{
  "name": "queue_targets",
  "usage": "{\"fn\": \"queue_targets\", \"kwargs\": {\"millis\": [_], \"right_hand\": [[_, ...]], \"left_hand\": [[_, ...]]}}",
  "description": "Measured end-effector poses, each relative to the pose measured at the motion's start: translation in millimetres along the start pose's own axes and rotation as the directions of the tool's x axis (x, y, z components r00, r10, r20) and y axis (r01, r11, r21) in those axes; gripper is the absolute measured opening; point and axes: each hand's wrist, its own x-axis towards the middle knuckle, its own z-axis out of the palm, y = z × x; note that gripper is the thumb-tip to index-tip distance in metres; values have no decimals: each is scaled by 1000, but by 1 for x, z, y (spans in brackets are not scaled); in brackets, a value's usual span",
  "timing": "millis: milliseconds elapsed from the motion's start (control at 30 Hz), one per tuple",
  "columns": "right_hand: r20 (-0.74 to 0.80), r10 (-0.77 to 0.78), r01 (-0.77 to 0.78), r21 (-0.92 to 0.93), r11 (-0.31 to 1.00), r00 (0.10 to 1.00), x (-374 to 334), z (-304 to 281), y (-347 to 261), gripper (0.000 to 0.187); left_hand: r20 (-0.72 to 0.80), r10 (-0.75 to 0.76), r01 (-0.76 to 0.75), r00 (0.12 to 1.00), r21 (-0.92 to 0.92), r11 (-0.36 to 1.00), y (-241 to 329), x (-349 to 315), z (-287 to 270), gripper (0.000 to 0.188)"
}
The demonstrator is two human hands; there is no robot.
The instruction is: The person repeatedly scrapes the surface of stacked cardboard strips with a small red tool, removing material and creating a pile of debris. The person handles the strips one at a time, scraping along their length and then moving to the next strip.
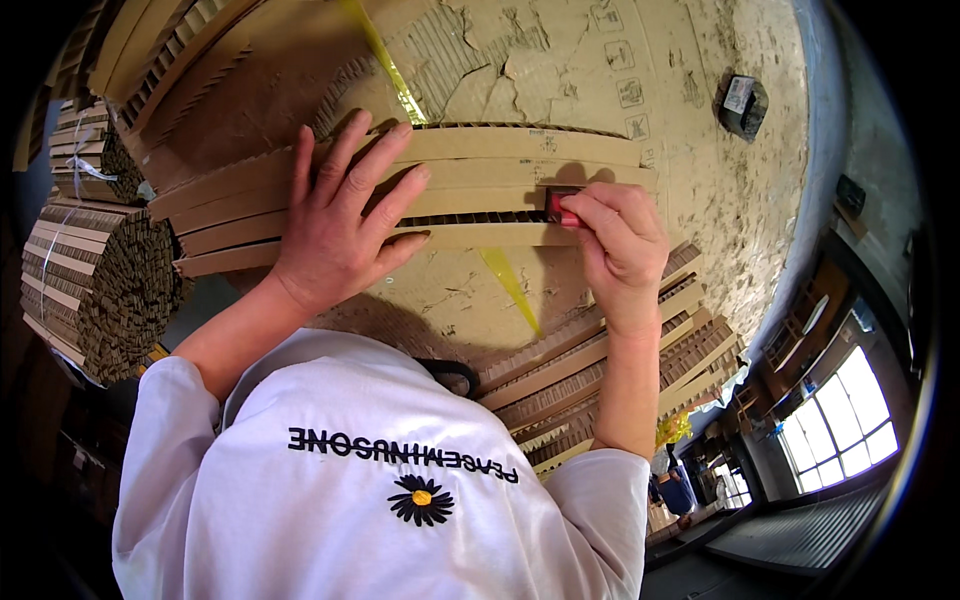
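Observation:
Several long corrugated cardboard strips (500, 150) lie side by side across a table covered with worn cardboard. My left hand (340, 220) rests palm down on them, its fingers spread. Toward their right end, my right hand (622, 230) grips a small red tool with a dark end (564, 208); the fingers cover most of it, and its exact kind does not show. The dark end meets the strips beside a gap where corrugated edges show, above the nearest strip (500, 236).
Bundles of strips (62, 275) tied with white string stand at the left. More strips lie at the far left (165, 45) and near right (590, 375). A dark block with a pale label (742, 106) sits at the upper right. Another person (675, 490) is in the background.

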Motion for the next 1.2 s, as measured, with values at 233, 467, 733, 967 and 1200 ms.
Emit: {"fn": "queue_targets", "kwargs": {"millis": [233,467,733,967,1200], "right_hand": [[65,-94,101,-116,988,993,3,-4,8,35],[90,-124,132,-85,988,988,2,-4,16,37],[67,-131,137,-92,986,989,4,-1,15,32],[47,-112,116,-103,988,993,4,-2,12,27],[-190,411,-192,663,723,892,-14,-16,11,31]], "left_hand": [[9,0,-1,1000,15,1000,-2,-1,0,79],[47,-21,22,999,-30,999,2,0,-4,95],[53,-21,21,998,-6,1000,2,1,-3,97],[22,5,-6,1000,25,1000,2,3,-2,98],[11,4,-4,1000,15,1000,1,3,-1,96]]}}
